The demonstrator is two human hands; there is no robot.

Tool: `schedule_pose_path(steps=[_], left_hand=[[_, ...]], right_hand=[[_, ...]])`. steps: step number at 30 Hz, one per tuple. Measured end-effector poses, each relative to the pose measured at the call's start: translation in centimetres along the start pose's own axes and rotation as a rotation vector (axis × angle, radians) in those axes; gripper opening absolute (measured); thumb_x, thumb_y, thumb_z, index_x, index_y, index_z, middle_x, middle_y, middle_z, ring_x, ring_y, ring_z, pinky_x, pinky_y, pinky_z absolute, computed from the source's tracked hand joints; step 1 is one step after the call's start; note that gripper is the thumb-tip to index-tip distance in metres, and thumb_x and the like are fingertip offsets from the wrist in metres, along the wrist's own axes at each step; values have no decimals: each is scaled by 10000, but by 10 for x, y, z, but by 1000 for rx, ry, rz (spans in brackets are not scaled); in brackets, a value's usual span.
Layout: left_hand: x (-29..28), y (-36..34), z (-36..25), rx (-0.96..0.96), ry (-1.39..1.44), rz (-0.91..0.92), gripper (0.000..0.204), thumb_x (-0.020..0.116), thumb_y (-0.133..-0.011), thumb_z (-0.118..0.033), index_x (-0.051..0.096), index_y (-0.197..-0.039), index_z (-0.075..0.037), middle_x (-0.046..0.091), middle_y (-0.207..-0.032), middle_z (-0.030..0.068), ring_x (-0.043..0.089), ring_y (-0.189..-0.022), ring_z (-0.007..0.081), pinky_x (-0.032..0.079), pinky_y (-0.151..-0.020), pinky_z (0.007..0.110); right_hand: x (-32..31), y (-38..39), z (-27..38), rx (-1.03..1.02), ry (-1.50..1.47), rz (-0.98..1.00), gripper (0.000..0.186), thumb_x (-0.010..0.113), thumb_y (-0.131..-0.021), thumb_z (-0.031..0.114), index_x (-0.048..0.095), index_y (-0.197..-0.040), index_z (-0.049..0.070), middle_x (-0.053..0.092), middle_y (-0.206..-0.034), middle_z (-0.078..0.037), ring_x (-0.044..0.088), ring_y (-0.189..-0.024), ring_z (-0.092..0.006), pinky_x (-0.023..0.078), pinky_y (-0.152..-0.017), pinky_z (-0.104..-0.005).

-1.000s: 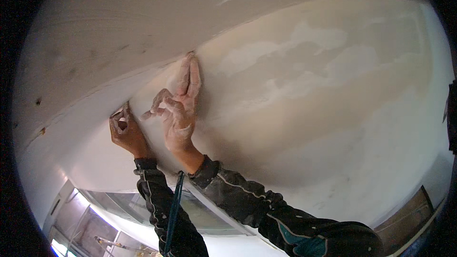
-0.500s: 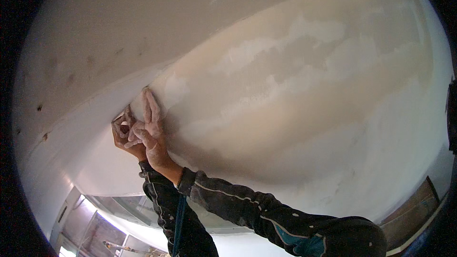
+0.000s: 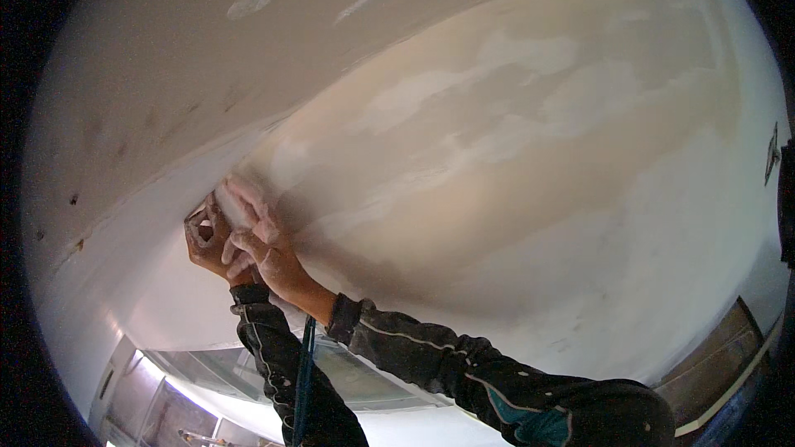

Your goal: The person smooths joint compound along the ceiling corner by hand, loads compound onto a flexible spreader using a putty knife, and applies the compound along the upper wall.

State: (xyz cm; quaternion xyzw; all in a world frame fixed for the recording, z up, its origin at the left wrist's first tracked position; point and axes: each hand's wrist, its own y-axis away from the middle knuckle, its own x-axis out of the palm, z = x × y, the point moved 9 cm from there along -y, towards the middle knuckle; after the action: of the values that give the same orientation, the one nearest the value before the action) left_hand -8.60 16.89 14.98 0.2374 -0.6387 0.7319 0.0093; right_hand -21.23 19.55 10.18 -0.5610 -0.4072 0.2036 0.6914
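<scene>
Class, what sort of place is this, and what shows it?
Probably a room under renovation: pale patches mottle the wall, the right hand looks powdered whitish, and the dark sleeves are flecked.

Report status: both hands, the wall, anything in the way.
Left hand raised, fingers curled, grip unclear. Right hand partly overlapping it in view, fingers extended by patchy wall, contact unclear. Teal strap against left sleeve.
</scene>
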Motion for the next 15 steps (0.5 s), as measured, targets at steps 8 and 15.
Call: schedule_pose_path(steps=[8, 15], left_hand=[[5, 15, -4, 5, -297, -14, 102, 706, -873, -126, 685, -833, -34, 693, -841, -4, 474, -582, 61, 398, -542, 218], [-35, -9, 51, 72, -194, 42, 302, 532, -993, -264, 666, -996, 7, 677, -989, 98, 610, -786, 159, 503, -700, 297]], right_hand=[[-52, 106, 71, 206, 519, 12, 416, 527, -987, 328, 542, -1282, 35, 688, -1073, -86, 625, -732, -110, 539, -622, -254], [-89, 179, 202, 135, 758, -91, 358, 531, -1002, 197, 534, -1298, -3, 669, -1096, -128, 658, -854, -166, 556, -571, -271]])
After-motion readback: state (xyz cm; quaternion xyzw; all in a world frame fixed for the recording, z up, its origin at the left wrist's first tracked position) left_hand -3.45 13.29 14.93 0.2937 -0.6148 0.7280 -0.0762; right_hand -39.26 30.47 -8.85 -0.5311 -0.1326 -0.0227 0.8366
